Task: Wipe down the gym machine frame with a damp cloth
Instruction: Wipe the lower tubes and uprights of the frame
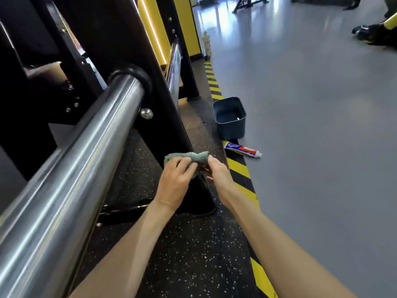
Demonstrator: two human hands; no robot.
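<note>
Head view, wide-angle. The scene was brightly and fairly evenly lit. Long white streaks of glare were carried along the polished steel bar (81,160), and pale reflected patches were spread over the glossy grey floor (311,136) toward the far end. A thin bright line was reflected down the yellow upright (150,29). The black frame post (120,50) was rendered almost featureless in shadow. Straight edges were bowed near the borders by lens distortion. The teal cloth (189,157), the left hand (176,179) and the right hand (219,175) were slightly softened, and the upper corners were blurred.
</note>
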